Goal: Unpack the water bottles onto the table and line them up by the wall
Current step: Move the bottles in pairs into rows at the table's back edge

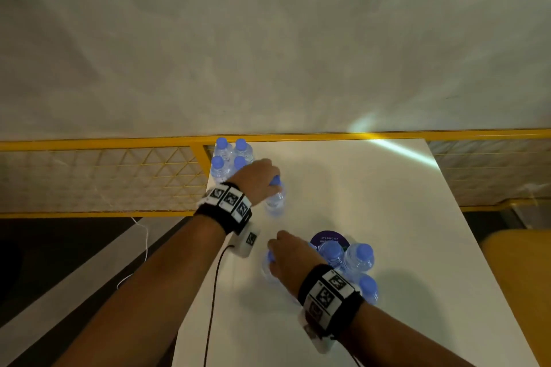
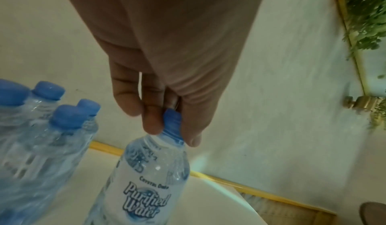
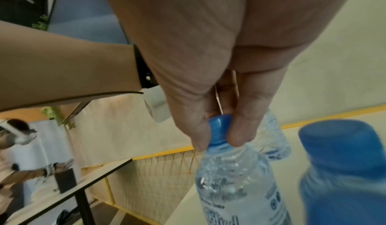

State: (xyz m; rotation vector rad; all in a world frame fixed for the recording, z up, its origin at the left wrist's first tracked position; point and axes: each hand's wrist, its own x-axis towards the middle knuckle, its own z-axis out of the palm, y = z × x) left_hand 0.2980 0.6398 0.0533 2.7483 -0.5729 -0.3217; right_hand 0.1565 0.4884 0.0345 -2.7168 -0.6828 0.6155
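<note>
My left hand [image 1: 262, 179] pinches the blue cap of a clear water bottle [image 1: 275, 198] over the white table [image 1: 372, 202], just right of several blue-capped bottles [image 1: 231, 158] standing at the far left corner by the wall. In the left wrist view the fingers [image 2: 152, 118] and thumb clamp that cap [image 2: 172, 121], and the bottle [image 2: 144, 179] hangs tilted. My right hand [image 1: 290, 253] pinches the cap of another bottle [image 1: 268, 265] at the left of the near cluster [image 1: 354, 259]. The right wrist view shows fingertips [image 3: 240, 133] on the cap [image 3: 219, 129] of this bottle [image 3: 236, 179].
A yellow mesh railing [image 1: 104, 176] runs along the table's far and left side below the pale wall [image 1: 268, 39]. A purple round label [image 1: 329, 238] lies behind the near cluster. A yellow chair [image 1: 518, 292] stands at the right. A second table with a person [image 3: 21, 154] is lower left.
</note>
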